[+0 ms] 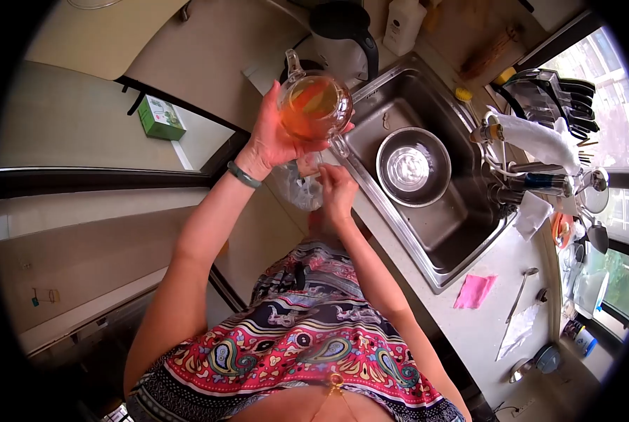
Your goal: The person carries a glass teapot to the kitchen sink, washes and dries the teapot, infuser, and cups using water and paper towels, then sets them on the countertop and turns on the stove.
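A glass teapot (314, 107) with amber liquid and darker pieces in it rests in my left hand (267, 133), whose fingers spread under and around its body. Its handle points up and its spout down to the right. Just below the teapot, my right hand (338, 191) is closed, its fingertips pinching a small pale packet or tag (309, 165). Beneath that hangs a clear plastic bag (302, 188), partly hidden by my hands.
On the right, the steel sink (437, 235) holds a metal bowl (414, 167). Behind the teapot stands an electric kettle (339, 46) beside a white bottle (403, 27). A pink cloth (475, 291) and a ladle (531, 272) lie on the counter (462, 330). A green box (161, 117) is at left.
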Demonstrator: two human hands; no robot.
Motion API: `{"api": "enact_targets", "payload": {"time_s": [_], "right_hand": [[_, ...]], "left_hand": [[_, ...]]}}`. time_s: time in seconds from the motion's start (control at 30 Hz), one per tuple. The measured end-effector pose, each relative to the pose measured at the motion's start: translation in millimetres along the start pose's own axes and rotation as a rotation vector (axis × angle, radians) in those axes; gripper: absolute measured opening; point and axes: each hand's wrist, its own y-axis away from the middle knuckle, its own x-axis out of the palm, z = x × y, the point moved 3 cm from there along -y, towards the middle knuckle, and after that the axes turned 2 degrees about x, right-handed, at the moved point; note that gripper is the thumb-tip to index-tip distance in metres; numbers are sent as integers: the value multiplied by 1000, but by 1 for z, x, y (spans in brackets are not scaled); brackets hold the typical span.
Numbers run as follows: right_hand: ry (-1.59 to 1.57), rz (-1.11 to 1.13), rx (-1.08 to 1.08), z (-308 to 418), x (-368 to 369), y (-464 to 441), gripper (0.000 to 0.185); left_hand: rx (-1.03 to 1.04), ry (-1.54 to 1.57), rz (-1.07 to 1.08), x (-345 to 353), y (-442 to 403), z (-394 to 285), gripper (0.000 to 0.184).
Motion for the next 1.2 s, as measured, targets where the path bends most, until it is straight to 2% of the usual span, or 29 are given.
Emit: {"api": "enact_targets", "payload": {"time_s": [0.03, 0.1, 0.13, 0.2, 0.27, 0.33, 0.5, 0.6, 0.67, 0.77, 0.9, 1.07, 1.13, 1.17, 1.2], "right_hand": [[-10, -15, 5, -11, 14, 2, 7], [-412, 9, 570, -30, 67, 15, 17], [-415, -1, 579, -32, 76, 17, 17], [-636, -89, 797, -50, 85, 25, 24], [-669, -129, 853, -59, 88, 30, 24], [-747, -213, 947, -80, 94, 35, 23], [-763, -239, 965, -81, 97, 38, 20], [-614, -241, 971, -81, 95, 33, 20], [-638, -163, 839, -75, 95, 31, 24], [-580, -187, 914, -94, 102, 31, 25], [-640, -174, 841, -81, 104, 26, 25], [-544, -155, 881, -85, 105, 30, 21], [-557, -158, 857, -81, 104, 33, 22], [-585, -135, 835, -78, 105, 32, 22], [-614, -112, 813, -79, 106, 31, 22]], "left_hand": [[-4, -23, 3, -3, 0, 1, 97], [-35, -12, 2, -8, 21, -24, 96], [-47, -4, -10, -5, 25, -28, 96], [-65, -34, -21, -8, 24, -25, 94], [-118, 38, 27, -10, 23, -19, 85], [-134, 53, 46, -16, 25, -14, 84], [-184, 25, 71, -18, 34, -14, 85], [-188, 12, 84, -21, 31, -18, 84], [-198, 11, 89, -24, 29, -18, 83], [-197, 57, 93, -27, 28, -17, 80], [-192, 48, 94, -28, 27, -20, 78], [-192, 43, 89, -27, 20, -24, 78], [-200, 56, 87, -25, 24, -21, 80], [-187, -15, 73, -28, 22, -20, 94], [-187, -14, 74, -29, 20, -20, 94]]}}
